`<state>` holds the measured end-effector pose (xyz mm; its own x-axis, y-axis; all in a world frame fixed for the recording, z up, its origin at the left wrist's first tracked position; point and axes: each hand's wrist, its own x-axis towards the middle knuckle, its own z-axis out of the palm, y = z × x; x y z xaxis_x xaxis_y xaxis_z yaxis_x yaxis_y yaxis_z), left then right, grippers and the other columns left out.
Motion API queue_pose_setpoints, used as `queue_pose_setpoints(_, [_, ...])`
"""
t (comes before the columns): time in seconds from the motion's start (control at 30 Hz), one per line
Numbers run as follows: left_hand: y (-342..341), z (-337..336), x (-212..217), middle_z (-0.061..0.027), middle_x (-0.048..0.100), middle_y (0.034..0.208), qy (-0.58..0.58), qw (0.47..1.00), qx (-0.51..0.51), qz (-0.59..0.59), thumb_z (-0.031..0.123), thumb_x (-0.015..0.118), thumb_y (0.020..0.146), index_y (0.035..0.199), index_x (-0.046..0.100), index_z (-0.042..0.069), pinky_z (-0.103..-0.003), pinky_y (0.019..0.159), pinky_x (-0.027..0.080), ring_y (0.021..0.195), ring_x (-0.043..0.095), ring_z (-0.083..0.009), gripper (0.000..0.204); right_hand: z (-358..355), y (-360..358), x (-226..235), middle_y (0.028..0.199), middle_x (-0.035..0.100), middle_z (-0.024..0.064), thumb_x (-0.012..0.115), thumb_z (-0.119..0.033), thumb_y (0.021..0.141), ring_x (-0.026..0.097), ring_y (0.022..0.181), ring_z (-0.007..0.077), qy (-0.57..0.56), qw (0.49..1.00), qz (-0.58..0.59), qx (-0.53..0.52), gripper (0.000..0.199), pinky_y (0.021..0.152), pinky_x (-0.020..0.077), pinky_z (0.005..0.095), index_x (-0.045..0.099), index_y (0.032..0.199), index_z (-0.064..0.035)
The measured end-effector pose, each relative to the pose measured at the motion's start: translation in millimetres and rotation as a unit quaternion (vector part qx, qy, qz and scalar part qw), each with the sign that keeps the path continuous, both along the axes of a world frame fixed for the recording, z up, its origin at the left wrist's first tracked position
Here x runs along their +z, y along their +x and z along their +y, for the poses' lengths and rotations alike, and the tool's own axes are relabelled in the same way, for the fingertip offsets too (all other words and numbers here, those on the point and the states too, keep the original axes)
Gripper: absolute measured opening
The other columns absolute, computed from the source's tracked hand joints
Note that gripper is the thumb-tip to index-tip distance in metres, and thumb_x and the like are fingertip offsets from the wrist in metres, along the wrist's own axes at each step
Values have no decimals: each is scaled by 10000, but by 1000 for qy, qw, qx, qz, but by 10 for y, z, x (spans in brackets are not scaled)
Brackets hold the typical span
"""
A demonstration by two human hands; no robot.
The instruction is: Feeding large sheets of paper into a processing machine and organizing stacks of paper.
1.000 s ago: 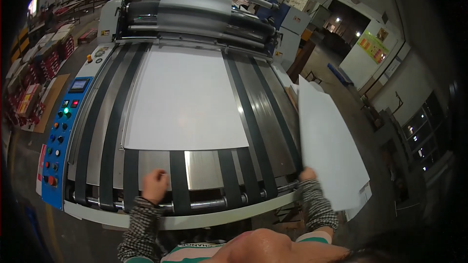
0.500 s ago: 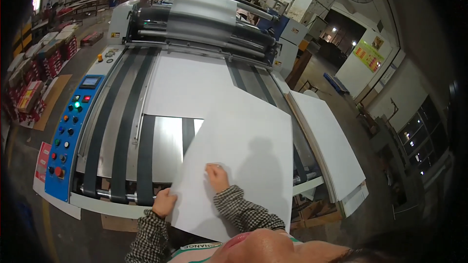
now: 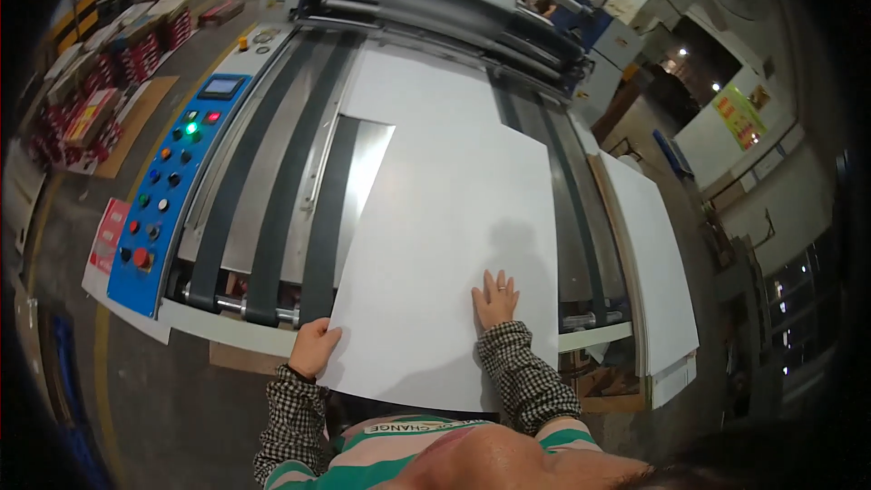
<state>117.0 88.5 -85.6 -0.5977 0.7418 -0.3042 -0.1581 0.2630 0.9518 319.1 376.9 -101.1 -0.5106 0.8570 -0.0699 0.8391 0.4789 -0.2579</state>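
A large white sheet [image 3: 435, 245] lies over the machine's feed bed, its near end toward my body. My left hand [image 3: 314, 346] pinches its left edge close to the near corner. With fingers spread, my right hand [image 3: 496, 298] rests flat on the sheet's right part. Beyond it, another white sheet [image 3: 422, 86] runs up to the rollers [image 3: 426, 9], and the near sheet's far end overlaps it. Dark conveyor belts [image 3: 277, 204] show on both sides of the sheets.
A blue control panel [image 3: 172, 191] with buttons and a lit green lamp runs along the machine's left side. At the right stands a stack of white sheets [image 3: 649, 254]. Several red-and-white stacks [image 3: 127, 63] are on the floor at far left.
My right hand has gone from curled to spread flat and moved right across the sheet. The near sheet lies straighter on the bed. My left hand still grips its left edge. The view has shifted.
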Motion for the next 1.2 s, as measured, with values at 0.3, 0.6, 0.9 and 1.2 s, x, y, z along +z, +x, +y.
queue_pose_setpoints(0.3, [74,-587,54,-51,592,744,-77,992,-45,-94,130,552,733,888,584,-50,-229,580,419,653,521,-89,239,-288,-23,-79,1341,162,163,443,-382,792,62,1243,343,-7,997,28,66,522,991,16,471,334,1246,-147])
queue_pose_setpoints(0.6, [-57,-573,163,-46,587,728,-107,982,-7,-153,103,569,719,871,590,-52,-221,579,417,635,517,-93,218,-146,-400,-80,1319,209,182,470,-380,774,103,1230,361,6,992,51,119,525,982,33,496,371,1223,-126])
queue_pose_setpoints(0.9, [-594,-224,192,-57,569,641,-109,992,48,-37,78,564,700,789,562,-71,-238,523,417,583,523,-114,174,280,-1003,-39,1328,184,186,446,-399,780,87,1226,385,3,992,16,121,548,980,27,500,342,1241,-121])
queue_pose_setpoints(1.2, [-377,654,488,-150,575,760,10,948,136,289,57,566,719,856,526,-54,-279,627,451,686,576,-217,181,876,-1483,-47,1237,345,200,505,-311,774,246,1178,365,31,976,149,157,452,966,184,455,441,1150,-69])
